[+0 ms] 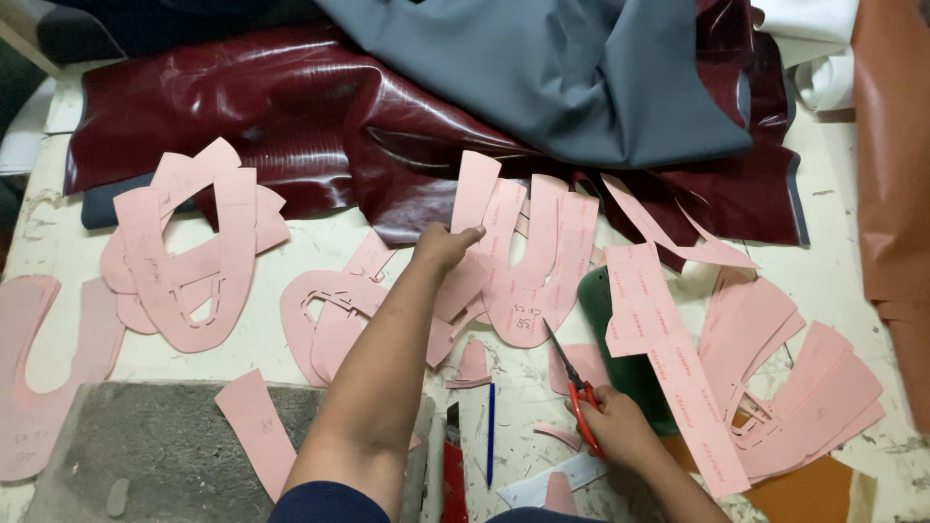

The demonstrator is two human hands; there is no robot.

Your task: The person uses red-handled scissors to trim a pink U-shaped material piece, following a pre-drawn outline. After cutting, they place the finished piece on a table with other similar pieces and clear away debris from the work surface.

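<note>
My left hand point(443, 246) reaches forward and pinches a pink paper pattern strip point(475, 192) that lies among U-shaped pink patterns point(542, 261) in the middle of the table. My right hand point(620, 426) rests near the front edge, closed on red-handled scissors point(579, 397) whose blades point up and left. A long pink pattern strip point(668, 358) lies just right of that hand, over a dark green piece point(635, 373).
Glossy dark red leather point(291, 116) and grey fabric point(562, 77) are heaped at the back. More pink patterns lie left point(189, 261) and right point(804, 387). A blue pen point(490, 431), a grey stone slab point(165, 455) and brown leather point(891, 174) are also here.
</note>
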